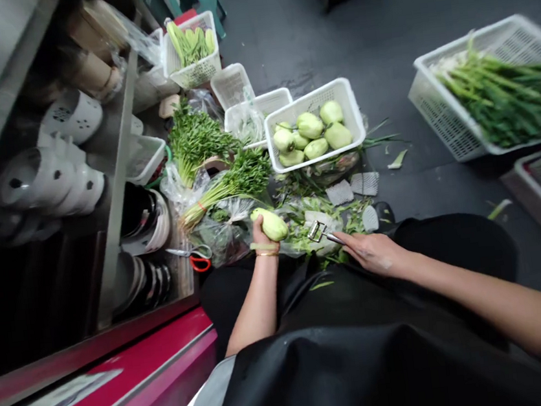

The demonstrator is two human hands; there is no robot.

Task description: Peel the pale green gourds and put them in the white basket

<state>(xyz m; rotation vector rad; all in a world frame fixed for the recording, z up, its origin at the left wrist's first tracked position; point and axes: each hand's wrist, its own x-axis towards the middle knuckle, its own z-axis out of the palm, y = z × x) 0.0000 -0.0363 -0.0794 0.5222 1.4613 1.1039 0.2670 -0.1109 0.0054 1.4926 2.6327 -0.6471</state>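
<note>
My left hand (260, 235) is closed around the lower end of a pale green gourd (272, 225), which is tilted and has lighter streaks on its skin. My right hand (371, 253) grips the handle of a metal peeler (317, 230). The peeler's head points left, a short way from the gourd and apart from it. Under both hands, green peelings and leaf scraps (301, 216) lie over plastic on the floor. Just beyond them, a white basket (272, 157) holds several smooth pale green gourds (310, 124).
Bunches of leafy greens (199, 139) and orange-handled scissors (200, 263) lie to the left, beside a metal shelf (118, 149) with bowls. A crate (459, 142) of long green stalks (502, 95) stands at right. Another basket (195, 75) of vegetables sits farther back. Scraps dot the dark floor (280, 26).
</note>
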